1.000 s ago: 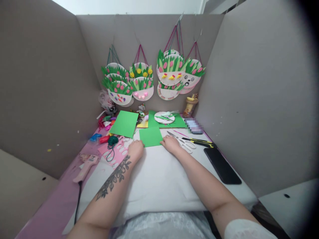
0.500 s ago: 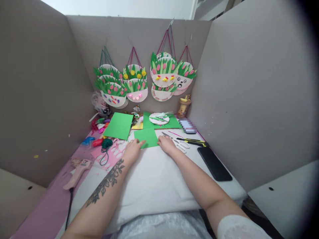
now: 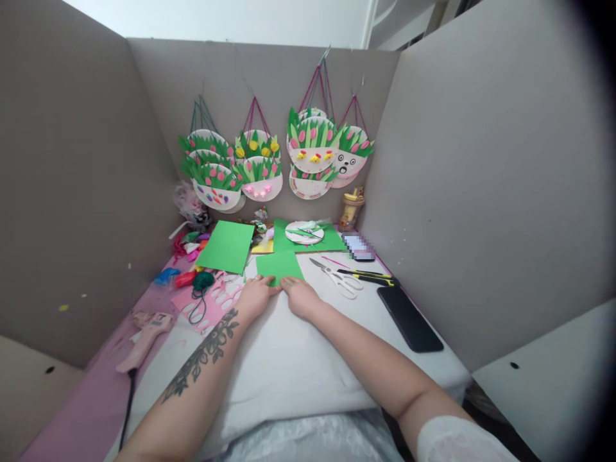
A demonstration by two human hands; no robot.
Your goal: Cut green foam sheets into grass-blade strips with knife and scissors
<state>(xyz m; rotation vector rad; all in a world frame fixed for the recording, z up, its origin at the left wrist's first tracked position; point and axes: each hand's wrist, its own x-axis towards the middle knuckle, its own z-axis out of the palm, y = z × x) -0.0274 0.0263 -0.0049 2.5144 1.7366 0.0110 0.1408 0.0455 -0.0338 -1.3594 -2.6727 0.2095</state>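
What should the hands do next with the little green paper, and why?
Probably pinch the small green sheet and draw it closer: both the left hand and right hand touch only its near edge, and the scissors lie beside it.

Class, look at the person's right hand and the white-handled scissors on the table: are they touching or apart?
Apart. The head view shows bare white table between the right hand, resting at the green paper sheet, and the scissors lying to its right.
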